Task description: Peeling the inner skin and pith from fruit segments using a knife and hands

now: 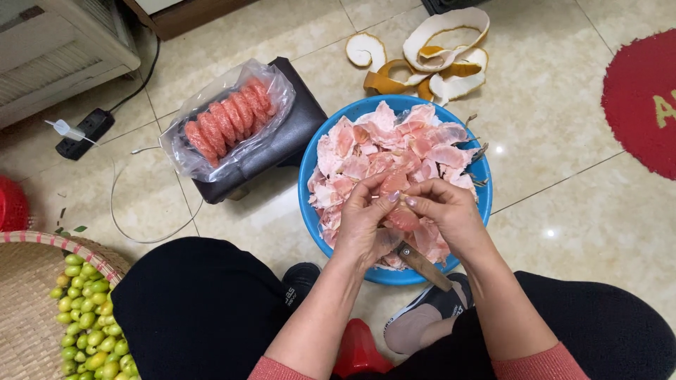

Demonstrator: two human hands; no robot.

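Over a blue basin (pixel 310 171) heaped with pink pomelo membrane scraps (pixel 384 151), my left hand (pixel 363 224) and my right hand (pixel 451 214) meet on one pink pomelo segment (pixel 402 218), thumbs pressed at its top. A knife with a brown wooden handle (pixel 422 266) sticks out below, between my palms; which hand grips it I cannot tell. Peeled red-pink segments (pixel 229 119) lie in a clear plastic bag (pixel 184 159) on a dark low stool (pixel 292 137) to the left of the basin.
Thick pomelo rind pieces (pixel 436 53) lie on the tiled floor beyond the basin. A woven tray (pixel 28 309) holds several small green fruits (pixel 88 317) at lower left. A power strip (pixel 84 132) with cables sits at left, a red mat (pixel 644 98) at right.
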